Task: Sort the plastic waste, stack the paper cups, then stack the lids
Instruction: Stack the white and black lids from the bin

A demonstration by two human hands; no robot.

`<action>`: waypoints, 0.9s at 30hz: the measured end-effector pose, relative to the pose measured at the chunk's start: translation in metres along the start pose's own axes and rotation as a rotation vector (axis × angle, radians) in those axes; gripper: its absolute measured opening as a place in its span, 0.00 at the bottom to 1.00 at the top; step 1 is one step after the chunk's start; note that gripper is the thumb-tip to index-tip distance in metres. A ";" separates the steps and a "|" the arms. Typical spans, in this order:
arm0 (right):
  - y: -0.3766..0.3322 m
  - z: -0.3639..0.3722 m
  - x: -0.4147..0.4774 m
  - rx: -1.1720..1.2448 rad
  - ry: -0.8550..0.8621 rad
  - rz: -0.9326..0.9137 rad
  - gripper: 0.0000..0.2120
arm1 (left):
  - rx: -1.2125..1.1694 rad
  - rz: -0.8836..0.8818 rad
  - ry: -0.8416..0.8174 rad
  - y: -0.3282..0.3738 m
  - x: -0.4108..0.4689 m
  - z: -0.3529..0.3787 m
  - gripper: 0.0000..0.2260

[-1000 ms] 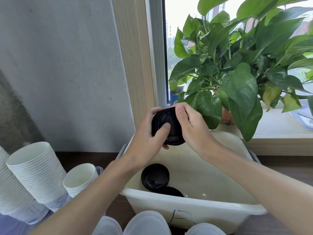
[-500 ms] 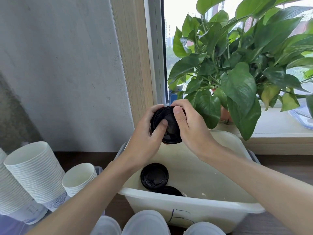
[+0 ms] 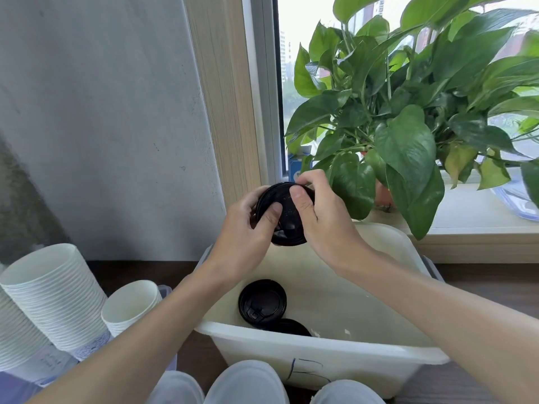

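Both hands hold a stack of black plastic lids (image 3: 284, 217) above the white bin (image 3: 320, 348). My left hand (image 3: 248, 237) grips the stack from the left, thumb on the top lid. My right hand (image 3: 323, 217) grips it from the right, thumb also pressing the top. Inside the bin lies a black lid (image 3: 262, 301), and a second black lid (image 3: 291, 328) shows partly behind the near wall. Tall stacks of white paper cups (image 3: 55, 295) lean at the lower left, with a shorter cup stack (image 3: 134, 307) beside them.
A large potted plant (image 3: 408, 121) stands on the window sill (image 3: 478, 217) behind the bin, its leaves hanging over the bin's far right corner. A grey wall and wooden window frame (image 3: 224, 112) rise behind. White rounded shapes (image 3: 248, 383) sit below the bin's near edge.
Both hands have lifted the lid stack slightly higher and shifted their thumbs on its top. The lids in the bin have not moved.
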State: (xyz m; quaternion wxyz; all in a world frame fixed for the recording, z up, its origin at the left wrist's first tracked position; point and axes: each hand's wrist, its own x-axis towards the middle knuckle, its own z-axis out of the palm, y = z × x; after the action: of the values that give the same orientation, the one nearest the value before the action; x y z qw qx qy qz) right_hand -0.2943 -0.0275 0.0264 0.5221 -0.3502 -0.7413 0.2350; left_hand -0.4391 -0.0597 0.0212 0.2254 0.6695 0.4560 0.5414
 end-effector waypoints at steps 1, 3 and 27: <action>0.001 -0.001 0.000 -0.001 -0.009 0.001 0.08 | 0.006 0.002 0.001 0.000 0.001 0.000 0.12; 0.003 -0.005 -0.001 0.005 -0.046 0.012 0.08 | 0.044 0.012 -0.008 -0.001 0.002 -0.001 0.10; 0.000 -0.007 0.000 0.098 -0.071 -0.003 0.14 | -0.039 -0.001 -0.094 0.003 -0.001 -0.001 0.10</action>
State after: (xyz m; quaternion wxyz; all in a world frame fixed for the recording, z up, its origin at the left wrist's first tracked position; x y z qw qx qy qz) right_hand -0.2881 -0.0274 0.0288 0.5123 -0.3144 -0.7476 0.2825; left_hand -0.4388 -0.0622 0.0240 0.2598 0.6896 0.4345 0.5179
